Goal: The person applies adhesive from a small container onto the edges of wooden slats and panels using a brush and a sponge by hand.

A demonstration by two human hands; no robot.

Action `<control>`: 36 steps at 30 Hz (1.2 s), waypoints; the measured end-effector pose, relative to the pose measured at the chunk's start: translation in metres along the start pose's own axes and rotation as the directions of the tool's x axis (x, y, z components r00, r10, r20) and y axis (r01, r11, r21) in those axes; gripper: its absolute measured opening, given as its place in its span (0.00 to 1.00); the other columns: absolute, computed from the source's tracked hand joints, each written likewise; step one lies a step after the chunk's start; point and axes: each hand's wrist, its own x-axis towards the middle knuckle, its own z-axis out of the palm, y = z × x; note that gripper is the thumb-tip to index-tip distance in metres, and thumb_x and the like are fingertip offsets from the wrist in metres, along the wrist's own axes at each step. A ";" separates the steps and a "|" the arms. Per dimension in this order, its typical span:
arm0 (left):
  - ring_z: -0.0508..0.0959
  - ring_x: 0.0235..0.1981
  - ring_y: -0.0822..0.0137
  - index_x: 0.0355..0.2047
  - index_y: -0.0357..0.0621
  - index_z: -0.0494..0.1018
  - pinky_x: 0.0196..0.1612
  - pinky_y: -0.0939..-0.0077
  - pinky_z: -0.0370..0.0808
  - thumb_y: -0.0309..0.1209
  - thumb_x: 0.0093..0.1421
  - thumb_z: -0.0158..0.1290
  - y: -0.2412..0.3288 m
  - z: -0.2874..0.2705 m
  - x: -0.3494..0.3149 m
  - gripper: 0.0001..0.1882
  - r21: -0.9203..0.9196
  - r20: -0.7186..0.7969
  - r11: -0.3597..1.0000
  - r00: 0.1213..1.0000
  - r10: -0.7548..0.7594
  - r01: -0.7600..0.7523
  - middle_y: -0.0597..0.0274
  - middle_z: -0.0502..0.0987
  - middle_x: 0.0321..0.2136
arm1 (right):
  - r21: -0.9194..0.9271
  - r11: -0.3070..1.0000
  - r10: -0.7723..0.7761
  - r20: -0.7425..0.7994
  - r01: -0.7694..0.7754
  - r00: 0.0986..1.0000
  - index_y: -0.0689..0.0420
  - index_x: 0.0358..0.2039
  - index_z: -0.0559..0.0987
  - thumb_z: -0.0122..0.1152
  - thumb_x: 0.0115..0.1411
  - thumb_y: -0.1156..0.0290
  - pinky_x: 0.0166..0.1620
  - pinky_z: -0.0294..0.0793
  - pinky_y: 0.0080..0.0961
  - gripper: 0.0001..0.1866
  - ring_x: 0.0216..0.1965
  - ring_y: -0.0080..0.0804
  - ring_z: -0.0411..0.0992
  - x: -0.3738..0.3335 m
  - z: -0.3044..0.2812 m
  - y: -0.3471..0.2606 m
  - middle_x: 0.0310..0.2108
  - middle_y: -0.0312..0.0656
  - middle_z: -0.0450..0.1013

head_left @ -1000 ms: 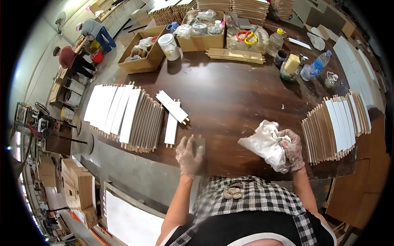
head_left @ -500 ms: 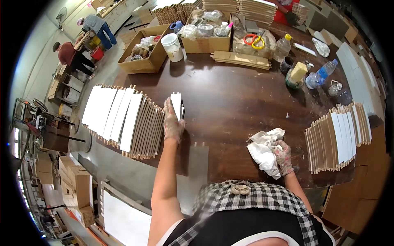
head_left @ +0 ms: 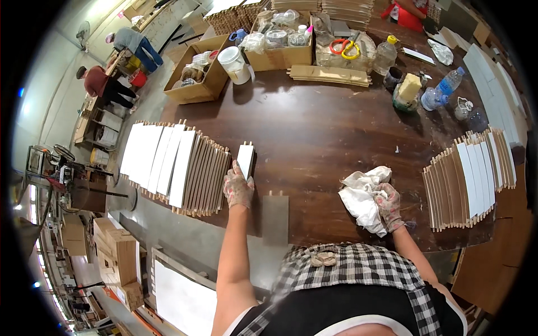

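Touching the near end of a white dowel-pinned slat, the gloved left hand is partly open, fingers long, thumb apart; whether it grips, I cannot tell. The slat lies just right of the large slat stack on the dark brown table. Well right of that stack, the gloved right hand curls around a bunched white cloth. Right of the stack and nearer the person lies a grey strip; farthest right of it stands a smaller slat stack.
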 end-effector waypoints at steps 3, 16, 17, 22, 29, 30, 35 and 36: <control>0.74 0.43 0.50 0.61 0.36 0.54 0.44 0.62 0.74 0.36 0.52 0.59 -0.008 0.001 -0.021 0.40 0.026 -0.050 0.999 0.998 0.036 -0.035 0.48 0.71 0.43 | -0.017 0.999 0.040 -0.018 -0.040 0.999 0.62 0.30 0.75 0.54 0.45 0.78 0.40 0.70 0.22 0.09 0.34 0.28 0.71 -0.001 -0.002 -0.003 0.29 0.39 0.73; 0.69 0.51 0.46 0.58 0.44 0.62 0.51 0.57 0.68 0.32 0.57 0.55 -0.017 -0.008 -0.076 0.28 -0.245 -0.419 0.944 0.902 0.103 -0.221 0.50 0.67 0.52 | 0.085 0.993 0.086 0.003 -0.086 0.996 0.60 0.30 0.76 0.57 0.48 0.79 0.41 0.71 0.22 0.07 0.34 0.26 0.72 0.001 -0.005 0.000 0.30 0.36 0.74; 0.68 0.51 0.45 0.58 0.41 0.61 0.53 0.57 0.66 0.33 0.59 0.53 -0.009 -0.007 -0.091 0.28 -0.413 -0.338 0.872 0.933 0.121 -0.262 0.47 0.67 0.52 | 0.198 0.972 0.135 -0.051 -0.122 0.990 0.60 0.31 0.76 0.57 0.50 0.79 0.41 0.71 0.20 0.06 0.34 0.25 0.72 0.000 -0.008 0.002 0.31 0.35 0.74; 0.63 0.56 0.42 0.63 0.38 0.52 0.54 0.53 0.65 0.47 0.46 0.62 0.030 -0.006 -0.153 0.49 -0.316 -0.006 0.931 0.982 0.188 -0.180 0.43 0.60 0.58 | 0.179 0.976 0.171 -0.304 -0.120 0.937 0.58 0.39 0.76 0.54 0.54 0.79 0.43 0.73 0.23 0.11 0.36 0.27 0.73 0.039 -0.043 -0.006 0.35 0.36 0.75; 0.65 0.52 0.43 0.63 0.37 0.52 0.51 0.54 0.67 0.44 0.43 0.64 0.038 -0.016 -0.153 0.51 -0.258 -0.001 0.951 0.984 0.178 -0.172 0.45 0.61 0.58 | -0.833 0.443 -0.319 0.198 0.331 0.927 0.57 0.46 0.73 0.56 0.50 0.52 0.49 0.67 0.37 0.27 0.44 0.40 0.67 0.042 0.057 -0.051 0.42 0.44 0.70; 0.65 0.52 0.44 0.63 0.37 0.52 0.51 0.54 0.68 0.44 0.42 0.64 0.040 -0.018 -0.153 0.51 -0.204 0.090 0.972 0.986 0.142 -0.121 0.45 0.61 0.58 | -0.687 0.538 -0.389 0.312 0.489 0.866 0.54 0.44 0.75 0.58 0.50 0.56 0.51 0.67 0.35 0.23 0.44 0.38 0.68 0.026 0.070 -0.052 0.43 0.42 0.71; 0.65 0.51 0.44 0.64 0.38 0.48 0.53 0.54 0.66 0.38 0.42 0.64 0.024 -0.019 -0.161 0.52 -0.424 0.053 0.905 0.997 0.058 -0.030 0.45 0.64 0.54 | 0.199 0.955 -0.271 0.293 0.219 0.917 0.54 0.37 0.79 0.63 0.46 0.71 0.49 0.74 0.28 0.14 0.43 0.31 0.73 0.039 0.083 -0.060 0.38 0.40 0.76; 0.66 0.51 0.44 0.64 0.36 0.50 0.53 0.54 0.66 0.39 0.43 0.62 0.022 -0.022 -0.161 0.51 -0.549 0.043 0.836 0.998 0.040 -0.010 0.44 0.64 0.53 | 0.239 0.946 -0.252 0.115 0.219 0.961 0.58 0.35 0.77 0.63 0.47 0.72 0.44 0.77 0.25 0.13 0.39 0.29 0.75 0.069 0.070 -0.034 0.39 0.41 0.76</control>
